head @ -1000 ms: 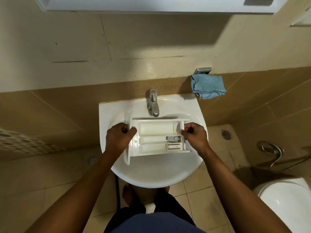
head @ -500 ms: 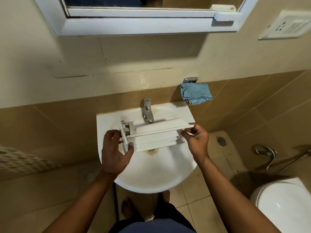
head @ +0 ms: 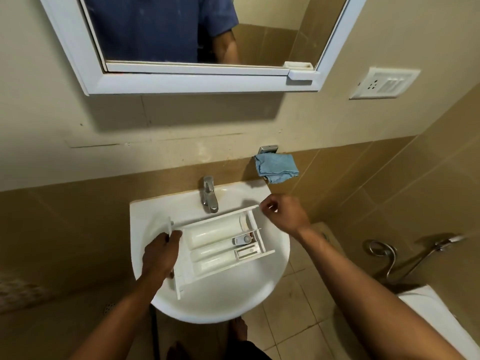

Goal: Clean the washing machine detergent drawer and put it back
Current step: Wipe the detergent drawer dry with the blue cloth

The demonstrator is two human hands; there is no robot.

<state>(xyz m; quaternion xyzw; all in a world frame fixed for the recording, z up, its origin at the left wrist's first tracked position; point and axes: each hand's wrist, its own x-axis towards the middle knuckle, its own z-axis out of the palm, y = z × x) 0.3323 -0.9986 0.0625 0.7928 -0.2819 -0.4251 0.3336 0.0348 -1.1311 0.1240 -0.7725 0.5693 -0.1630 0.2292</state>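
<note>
The white detergent drawer (head: 220, 242) lies across the white wash basin (head: 275, 271), open side up, its compartments showing. My left hand (head: 161, 253) grips the drawer's front panel at its left end. My right hand (head: 284, 213) hovers just off the drawer's far right corner, fingers loosely curled, holding nothing. A chrome tap (head: 210, 194) stands at the back of the basin, just behind the drawer. No water is seen running.
A blue cloth (head: 276, 167) hangs on a wall holder to the right of the tap. A mirror (head: 197, 29) is above, a socket plate (head: 384, 83) on the right wall. A toilet (head: 439, 320) and hand spray (head: 439, 245) stand at the right.
The drawer was tipped on edge half a second ago; now it lies open side up. My right hand has let go of its right end and lifted away. The view has tilted upward.
</note>
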